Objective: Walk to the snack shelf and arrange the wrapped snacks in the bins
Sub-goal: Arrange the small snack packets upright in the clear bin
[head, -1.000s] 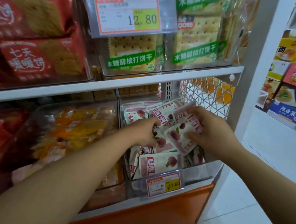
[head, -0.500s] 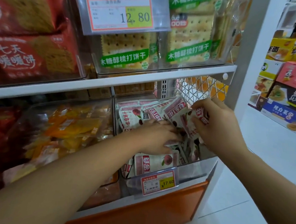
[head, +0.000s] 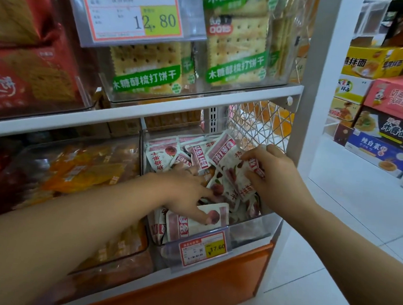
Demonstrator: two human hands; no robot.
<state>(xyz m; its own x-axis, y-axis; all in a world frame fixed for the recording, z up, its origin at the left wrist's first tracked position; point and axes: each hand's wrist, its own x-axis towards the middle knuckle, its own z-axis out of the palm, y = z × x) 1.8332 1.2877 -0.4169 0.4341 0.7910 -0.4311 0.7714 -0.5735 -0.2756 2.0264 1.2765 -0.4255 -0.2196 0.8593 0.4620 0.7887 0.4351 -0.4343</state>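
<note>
A clear plastic bin [head: 265, 223] on the lower shelf holds several small white and pink wrapped snacks [head: 162, 154]. My left hand [head: 184, 191] lies inside the bin, fingers spread over the packets, thumb pressing on a front packet [head: 198, 223]. My right hand [head: 274, 178] is at the bin's right side and pinches a few packets [head: 232, 170] lifted above the pile.
A price tag [head: 203, 248] hangs on the bin's front. To the left is a bin of orange and yellow snacks [head: 83, 171]. Cracker packs [head: 235, 48] fill the shelf above. A wire mesh panel [head: 258, 125] stands behind. Boxes [head: 384, 116] are stacked at the right across the white floor.
My right hand has lifted its packets up and toward the bin's back right. My left hand has slid forward and down onto the front packets.
</note>
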